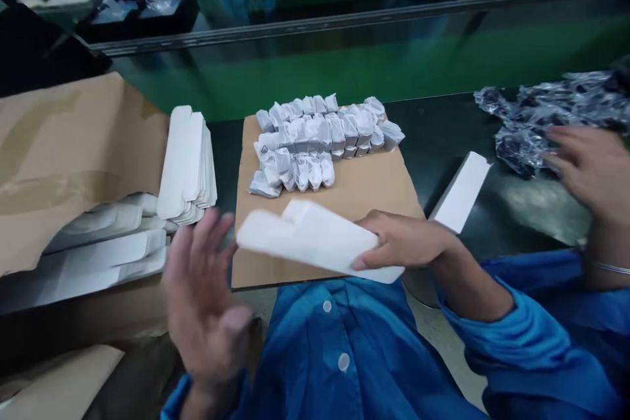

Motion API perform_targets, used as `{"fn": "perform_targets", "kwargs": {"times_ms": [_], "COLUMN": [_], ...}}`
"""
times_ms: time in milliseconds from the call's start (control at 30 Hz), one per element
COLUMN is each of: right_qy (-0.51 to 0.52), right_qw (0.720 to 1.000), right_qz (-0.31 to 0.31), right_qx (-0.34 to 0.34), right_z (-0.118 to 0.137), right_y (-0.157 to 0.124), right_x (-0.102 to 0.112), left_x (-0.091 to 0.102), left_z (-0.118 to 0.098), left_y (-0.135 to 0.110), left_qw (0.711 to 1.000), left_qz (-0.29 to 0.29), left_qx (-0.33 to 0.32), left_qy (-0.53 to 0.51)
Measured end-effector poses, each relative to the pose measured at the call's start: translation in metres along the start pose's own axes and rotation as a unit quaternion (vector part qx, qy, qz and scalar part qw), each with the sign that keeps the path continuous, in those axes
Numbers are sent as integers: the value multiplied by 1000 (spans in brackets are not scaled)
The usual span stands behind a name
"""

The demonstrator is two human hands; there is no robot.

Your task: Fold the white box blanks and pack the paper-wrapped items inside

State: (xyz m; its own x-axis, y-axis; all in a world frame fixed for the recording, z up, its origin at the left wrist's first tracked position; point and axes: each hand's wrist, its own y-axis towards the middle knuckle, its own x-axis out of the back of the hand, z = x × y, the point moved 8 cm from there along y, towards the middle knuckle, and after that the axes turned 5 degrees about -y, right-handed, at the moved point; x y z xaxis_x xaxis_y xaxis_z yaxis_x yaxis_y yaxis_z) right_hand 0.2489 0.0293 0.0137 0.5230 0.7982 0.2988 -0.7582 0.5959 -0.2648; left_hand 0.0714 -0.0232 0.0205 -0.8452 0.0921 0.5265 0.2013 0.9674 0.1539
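Note:
A white folding carton (315, 239) is held over the front of the cardboard sheet, one end flap standing open toward the left. My right hand (406, 239) grips its right end, thumb in front and fingers behind. Just left of the carton, my left hand (209, 305) is raised and slightly blurred, its fingers apart and nothing in them. Rows of small white-wrapped pieces (315, 134) stand on the cardboard sheet (374, 193) beyond the carton. Flat white carton blanks (184, 161) lean in a stack at the left.
An open cardboard box (83, 144) with more flat blanks stands left. Another white carton (462, 193) lies on the dark table to the right. A co-worker's hand (590, 167) is near a pile of clear plastic-bagged items (522, 144). A green partition (315, 72) runs behind.

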Motion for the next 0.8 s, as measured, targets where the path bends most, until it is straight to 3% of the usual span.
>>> {"fn": "perform_targets", "kwargs": {"times_ms": [67, 100, 167, 267, 333, 433, 533, 633, 800], "right_qy": [-92, -147, -278, -441, -505, -543, -523, -540, -661], "right_qw": [991, 984, 960, 879, 835, 807, 816, 797, 700], "right_qz": [94, 93, -5, -183, -214, -209, -200, -206, -225], "right_qx": [28, 32, 19, 18, 51, 106, 149, 172, 151], "right_z": [3, 4, 7, 21, 29, 33, 33, 33, 36], "right_y": [-14, -17, -17, -20, -21, -21, -24, -29, -32], "right_x": [-3, -4, -2, -12, -29, -39, -33, -30, -43], "left_x": [14, 18, 20, 13, 8, 2, 0, -1, -7], "left_z": [10, 17, 31, 49, 55, 51, 45, 43, 47], "left_y": [11, 16, 24, 26, 23, 22, 24, 28, 34], "left_qw": [998, 995, 985, 958, 941, 926, 922, 942, 963], "left_qz": [-5, -7, -5, 14, 44, 127, 172, 148, 88], "left_qx": [46, 70, 120, 192, 222, 230, 221, 203, 183], "left_qy": [-48, -73, -125, -212, -252, -272, -267, -223, -179]}}
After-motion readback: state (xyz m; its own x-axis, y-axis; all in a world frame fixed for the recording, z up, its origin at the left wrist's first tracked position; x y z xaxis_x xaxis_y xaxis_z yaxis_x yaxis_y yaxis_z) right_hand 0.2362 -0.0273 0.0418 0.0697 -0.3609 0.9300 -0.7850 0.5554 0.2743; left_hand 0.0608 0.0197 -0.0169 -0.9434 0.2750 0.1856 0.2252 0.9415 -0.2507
